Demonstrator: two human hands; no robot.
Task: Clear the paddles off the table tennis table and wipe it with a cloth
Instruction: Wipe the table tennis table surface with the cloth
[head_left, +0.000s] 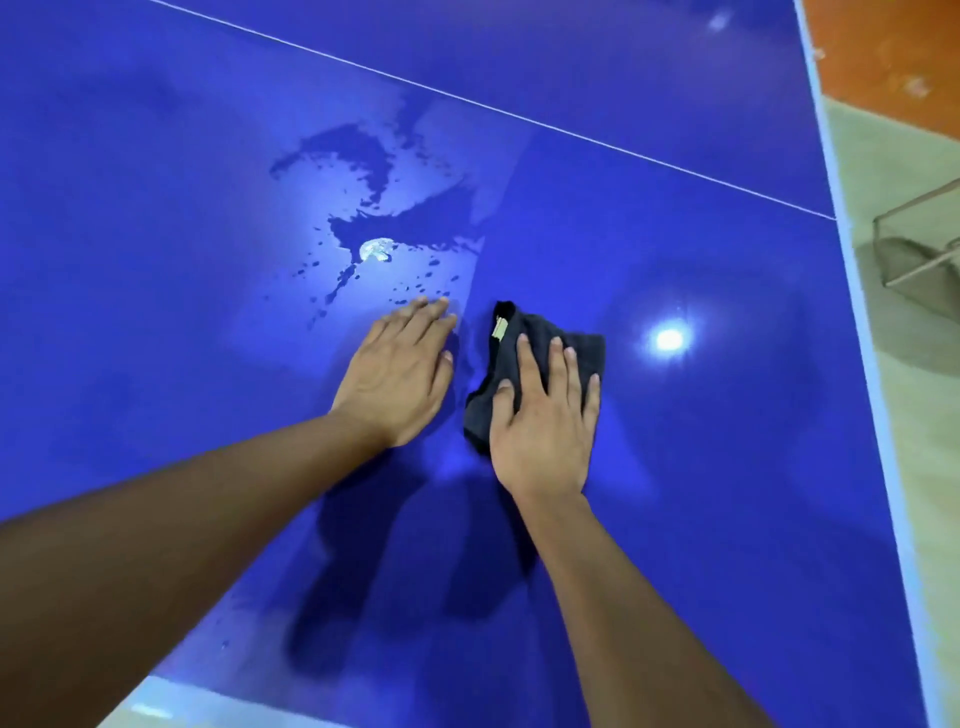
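The blue table (156, 260) fills almost the whole view, its near edge showing as a pale band at the lower left. Left of the middle a wet patch (363, 208) spreads in dark smears and loose drops, with a bright white blob in it that could be glare or foam; I cannot tell which. Just on the near side of those drops the left hand (400, 374) lies flat, palm down, fingers straight and close together, holding nothing. A thin white line (519, 120) crosses the table slantwise beyond both hands, toward the far right edge. Just beside the left hand, not touching it, lies the dark cloth (540, 332), crumpled on the table's middle, with a small pale label at its far left corner. The right hand (545, 421) presses on it with straight, slightly spread fingers and covers its near right part, so the cloth's full shape is hidden. Right of the cloth a round spot of lamp glare (670, 340) shines on the surface. The table's right edge (862, 322) is a pale strip running down the view. Past it, on the beige floor (909, 415), stands a wire basket (919, 260), cut off by the frame, its contents unclear. The floor in the far corner is orange (883, 52).
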